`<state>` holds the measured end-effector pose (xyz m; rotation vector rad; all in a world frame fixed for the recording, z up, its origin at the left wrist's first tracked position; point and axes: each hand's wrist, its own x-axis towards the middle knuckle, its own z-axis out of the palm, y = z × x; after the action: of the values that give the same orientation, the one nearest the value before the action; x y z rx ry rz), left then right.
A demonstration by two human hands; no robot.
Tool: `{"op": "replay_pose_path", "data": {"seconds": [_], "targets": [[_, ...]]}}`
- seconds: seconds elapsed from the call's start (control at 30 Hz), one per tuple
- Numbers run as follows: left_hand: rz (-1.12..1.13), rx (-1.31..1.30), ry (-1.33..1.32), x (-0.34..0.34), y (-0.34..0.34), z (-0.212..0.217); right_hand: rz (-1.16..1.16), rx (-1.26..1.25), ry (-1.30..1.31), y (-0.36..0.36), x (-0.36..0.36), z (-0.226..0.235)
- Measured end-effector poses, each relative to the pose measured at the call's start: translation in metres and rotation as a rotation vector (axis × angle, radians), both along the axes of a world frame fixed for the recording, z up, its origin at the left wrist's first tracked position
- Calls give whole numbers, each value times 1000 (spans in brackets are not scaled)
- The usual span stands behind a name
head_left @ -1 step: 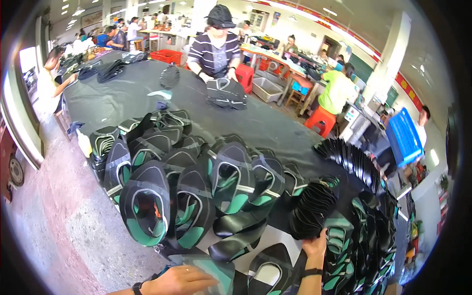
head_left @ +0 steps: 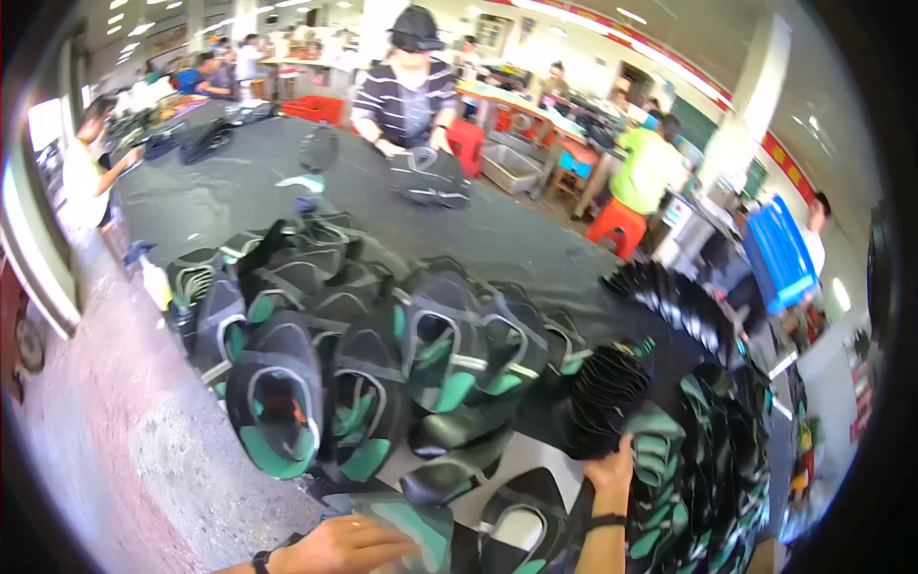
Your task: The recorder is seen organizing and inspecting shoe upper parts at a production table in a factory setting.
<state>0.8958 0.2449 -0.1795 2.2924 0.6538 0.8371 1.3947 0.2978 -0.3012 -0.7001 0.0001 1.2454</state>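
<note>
The dark work table [head_left: 239, 206] fills the centre of the frame. Its lower half is covered by overlapping rows of black-and-green shoe uppers [head_left: 382, 354]. A fanned arc of black cut pieces [head_left: 684, 306] runs along the right side. A smaller fanned stack of black pieces [head_left: 602, 392] sits at lower centre right.

Across the table, at upper centre, a co-worker in a striped top [head_left: 406, 96] handles a black bundle [head_left: 430, 177]. A blue crate [head_left: 779, 253] stands at the right edge.

Step in hand, as judged: sorting and laying out upper pieces.

The right hand [head_left: 612, 469] is raised at lower right, fingers curled against the underside of the smaller fanned stack, apparently gripping it; the contact is partly hidden. The left hand [head_left: 344, 545] lies at the bottom edge, fingers extended flat and loose on a green-and-black piece [head_left: 411, 526], which sits at lower centre.

The next move calls for a firm hold on the stack while the flat piece is kept pressed down.
</note>
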Motion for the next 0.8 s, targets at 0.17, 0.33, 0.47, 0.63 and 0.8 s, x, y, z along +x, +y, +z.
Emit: {"op": "replay_pose_path", "data": {"seconds": [0.17, 0.33, 0.47, 0.63, 0.8], "targets": [[87, 57, -8, 2, -15, 34, -148, -409, -409, 37, -25, 5], [52, 79, -1, 32, -8, 30, -517, -378, -865, 34, 7, -11], [-37, 105, 4, 59, -2, 36, -318, -70, 13, 41, -13, 8], [-179, 177, -48, 101, 6, 67, -139, 12, 298, 31, 12, 7], [-165, 167, -83, 149, 40, 53, 28, -20, 48, 47, 12, 21]]}}
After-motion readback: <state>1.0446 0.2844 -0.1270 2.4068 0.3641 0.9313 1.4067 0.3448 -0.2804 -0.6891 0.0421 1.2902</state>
